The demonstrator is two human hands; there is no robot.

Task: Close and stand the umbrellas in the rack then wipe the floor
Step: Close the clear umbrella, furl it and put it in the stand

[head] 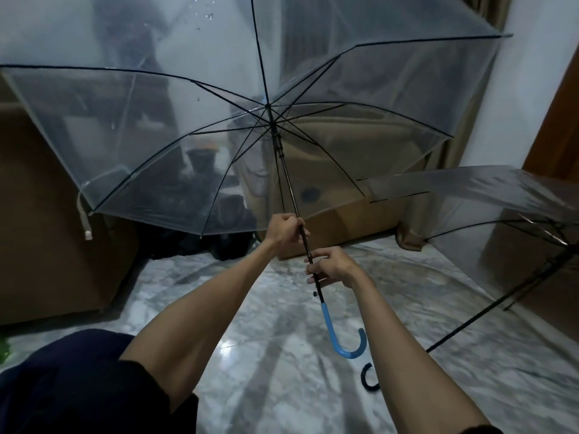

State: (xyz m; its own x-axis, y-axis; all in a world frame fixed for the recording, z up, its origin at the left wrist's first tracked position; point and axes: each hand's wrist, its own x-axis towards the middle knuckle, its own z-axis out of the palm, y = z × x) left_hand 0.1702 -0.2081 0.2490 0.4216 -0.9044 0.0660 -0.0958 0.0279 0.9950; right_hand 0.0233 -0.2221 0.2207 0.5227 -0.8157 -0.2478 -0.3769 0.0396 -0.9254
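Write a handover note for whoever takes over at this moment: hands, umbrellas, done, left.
Left hand grips the blue-handled umbrella by the shaft; right hand grips it just below. Its canopy is fully open. The black-handled umbrella lies open on the floor at right. Done: nothing. Left: close both, stand them in the rack, which is not in view, then wipe the floor.

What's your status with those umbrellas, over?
Left hand and right hand both grip the shaft of the blue-handled umbrella, canopy fully open. Second umbrella open on the floor at right. No rack in view.
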